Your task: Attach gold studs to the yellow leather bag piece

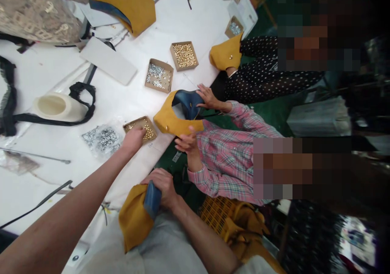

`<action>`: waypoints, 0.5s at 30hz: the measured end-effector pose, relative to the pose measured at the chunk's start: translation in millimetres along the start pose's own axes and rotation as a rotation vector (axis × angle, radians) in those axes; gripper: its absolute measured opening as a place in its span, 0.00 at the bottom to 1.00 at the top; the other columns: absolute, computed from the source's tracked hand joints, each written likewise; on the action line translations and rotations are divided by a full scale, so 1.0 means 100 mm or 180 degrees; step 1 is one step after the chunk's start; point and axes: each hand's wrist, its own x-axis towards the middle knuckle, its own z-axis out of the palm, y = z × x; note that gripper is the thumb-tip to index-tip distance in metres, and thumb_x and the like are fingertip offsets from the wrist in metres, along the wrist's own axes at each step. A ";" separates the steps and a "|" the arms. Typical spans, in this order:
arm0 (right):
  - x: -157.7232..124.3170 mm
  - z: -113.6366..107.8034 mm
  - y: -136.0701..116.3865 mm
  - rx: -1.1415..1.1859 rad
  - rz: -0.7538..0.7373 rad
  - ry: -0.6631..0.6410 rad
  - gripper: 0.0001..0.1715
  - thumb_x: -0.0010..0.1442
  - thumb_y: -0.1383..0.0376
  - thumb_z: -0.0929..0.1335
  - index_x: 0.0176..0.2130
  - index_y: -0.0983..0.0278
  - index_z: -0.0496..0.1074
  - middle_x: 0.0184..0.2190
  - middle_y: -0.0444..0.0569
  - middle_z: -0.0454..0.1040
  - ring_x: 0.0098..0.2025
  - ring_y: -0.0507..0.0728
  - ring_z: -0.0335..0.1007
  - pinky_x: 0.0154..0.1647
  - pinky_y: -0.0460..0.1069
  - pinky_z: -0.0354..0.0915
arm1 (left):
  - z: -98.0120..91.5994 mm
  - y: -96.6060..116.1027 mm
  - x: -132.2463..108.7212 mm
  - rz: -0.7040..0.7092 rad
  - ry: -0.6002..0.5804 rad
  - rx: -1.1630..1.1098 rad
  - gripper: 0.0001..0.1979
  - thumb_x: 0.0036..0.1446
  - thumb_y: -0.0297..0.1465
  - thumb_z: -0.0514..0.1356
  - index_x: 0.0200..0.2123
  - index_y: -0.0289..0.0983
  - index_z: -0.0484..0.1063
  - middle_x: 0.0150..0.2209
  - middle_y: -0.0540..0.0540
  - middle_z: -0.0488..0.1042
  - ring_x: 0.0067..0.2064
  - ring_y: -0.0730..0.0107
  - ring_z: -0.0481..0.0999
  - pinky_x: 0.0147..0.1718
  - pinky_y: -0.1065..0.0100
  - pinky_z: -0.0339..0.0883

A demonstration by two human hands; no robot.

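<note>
My left hand (133,139) reaches out over the white table (45,71) into a small cardboard box of gold studs (140,129), fingers curled down into it; what they pinch is hidden. My right hand (161,188) is closed on a mustard-yellow bag piece with a blue lining (137,217), held against my lap at the table's edge. A clear bag of silver rings (102,139) lies just left of the stud box.
A person in a pink plaid shirt (231,160) holds another yellow and blue piece (179,113) with both hands. A person in a dotted garment holds a yellow piece (226,55). Boxes of silver rings (159,76) and gold studs (183,55), a tape roll (55,105), black straps and a yellow crate (216,213) surround us.
</note>
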 end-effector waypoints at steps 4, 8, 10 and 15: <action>-0.01 0.01 0.04 -0.0010 0.0013 0.0072 0.09 0.77 0.68 0.71 0.50 0.61 0.84 0.41 0.48 0.86 0.43 0.58 0.81 0.46 0.57 0.67 | 0.04 -0.01 0.19 0.0211 -0.0126 0.0303 0.13 0.74 0.25 0.57 0.48 0.34 0.84 0.49 0.33 0.80 0.55 0.40 0.79 0.54 0.49 0.68; -0.03 0.01 0.09 -0.0005 0.0041 0.0046 0.08 0.75 0.67 0.72 0.50 0.61 0.84 0.41 0.48 0.86 0.43 0.58 0.81 0.45 0.57 0.67 | 0.07 -0.04 0.28 0.0137 -0.0239 0.0325 0.13 0.75 0.26 0.57 0.46 0.33 0.84 0.48 0.34 0.80 0.52 0.40 0.81 0.49 0.49 0.68; -0.04 0.01 0.11 -0.0020 0.0040 0.0030 0.09 0.75 0.67 0.72 0.51 0.61 0.84 0.40 0.48 0.86 0.44 0.58 0.81 0.46 0.57 0.67 | 0.10 -0.06 0.30 0.0106 -0.0267 0.0267 0.13 0.74 0.26 0.57 0.45 0.33 0.84 0.48 0.35 0.80 0.52 0.40 0.82 0.47 0.50 0.67; -0.06 0.00 0.15 -0.0006 0.0010 0.0000 0.09 0.75 0.67 0.73 0.52 0.61 0.84 0.41 0.48 0.85 0.44 0.59 0.81 0.46 0.57 0.68 | 0.19 -0.14 0.33 0.0061 -0.0252 -0.0028 0.13 0.74 0.25 0.56 0.44 0.33 0.82 0.50 0.33 0.82 0.53 0.40 0.83 0.42 0.50 0.64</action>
